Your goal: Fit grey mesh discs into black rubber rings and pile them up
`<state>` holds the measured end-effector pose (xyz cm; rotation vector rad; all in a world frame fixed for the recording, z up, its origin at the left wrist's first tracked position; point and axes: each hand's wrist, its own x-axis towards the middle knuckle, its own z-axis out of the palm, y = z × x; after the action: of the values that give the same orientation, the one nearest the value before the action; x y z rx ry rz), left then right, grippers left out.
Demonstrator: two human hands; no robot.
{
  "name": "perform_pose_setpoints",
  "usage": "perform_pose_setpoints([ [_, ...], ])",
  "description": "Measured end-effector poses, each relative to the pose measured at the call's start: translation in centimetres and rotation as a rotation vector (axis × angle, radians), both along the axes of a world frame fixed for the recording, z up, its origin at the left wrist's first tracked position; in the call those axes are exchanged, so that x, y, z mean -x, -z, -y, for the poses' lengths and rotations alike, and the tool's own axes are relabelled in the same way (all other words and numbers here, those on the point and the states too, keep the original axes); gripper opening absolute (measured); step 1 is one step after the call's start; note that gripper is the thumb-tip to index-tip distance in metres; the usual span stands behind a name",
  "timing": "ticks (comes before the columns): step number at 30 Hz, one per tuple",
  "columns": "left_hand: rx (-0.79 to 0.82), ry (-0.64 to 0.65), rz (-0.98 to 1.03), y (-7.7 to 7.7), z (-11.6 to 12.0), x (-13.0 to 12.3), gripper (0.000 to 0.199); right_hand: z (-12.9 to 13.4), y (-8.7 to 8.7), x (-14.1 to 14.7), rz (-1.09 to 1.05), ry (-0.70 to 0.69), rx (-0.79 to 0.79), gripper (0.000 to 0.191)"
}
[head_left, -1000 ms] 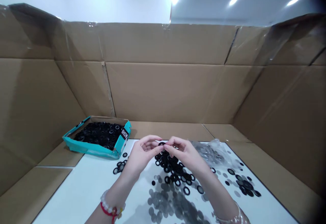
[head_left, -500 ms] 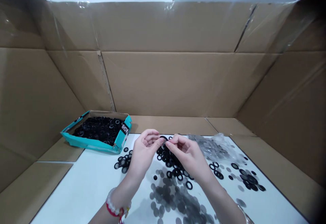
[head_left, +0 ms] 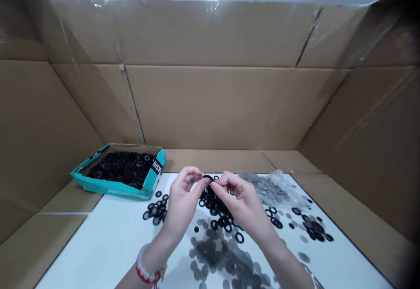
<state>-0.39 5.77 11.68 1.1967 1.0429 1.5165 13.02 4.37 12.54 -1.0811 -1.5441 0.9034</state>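
Black rubber ring [head_left: 207,177] pinched narrowly between left hand [head_left: 182,198] and right hand [head_left: 236,199], above loose rings [head_left: 213,206] on white counter [head_left: 98,236].

Blk rubber ring [head_left: 208,177] pinched on edge betw. fingers [head_left: 201,184].

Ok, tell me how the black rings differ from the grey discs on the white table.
The black rings are dark with open centres, while the grey discs are pale and look solid, though blurred. The black rings heap up; the grey discs lie spread thinly. Both are round, flat and loose on the white table.
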Motion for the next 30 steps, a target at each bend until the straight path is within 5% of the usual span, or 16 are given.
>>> perform_pose_setpoints([
  [6,0.124,0.035,0.273,0.3,0.4,-0.1,0.028,-0.1,0.2,0.4,-0.130,-0.096,0.080,0.023],
  [14,0.288,0.079,0.378,1.1,0.7,-0.7,0.045,0.7,-0.7,0.0,0.041,0.000,-0.194,0.012],
  [23,0.001,0.312,-0.380,0.6,-0.4,2.4,0.038,2.0,-2.9,-3.5,0.459,-0.112,-0.187,0.014],
  [30,-0.033,0.405,-0.531,1.2,-0.8,2.6,0.035,2.2,-2.8,-3.7,0.649,-0.134,-0.284,0.015],
])
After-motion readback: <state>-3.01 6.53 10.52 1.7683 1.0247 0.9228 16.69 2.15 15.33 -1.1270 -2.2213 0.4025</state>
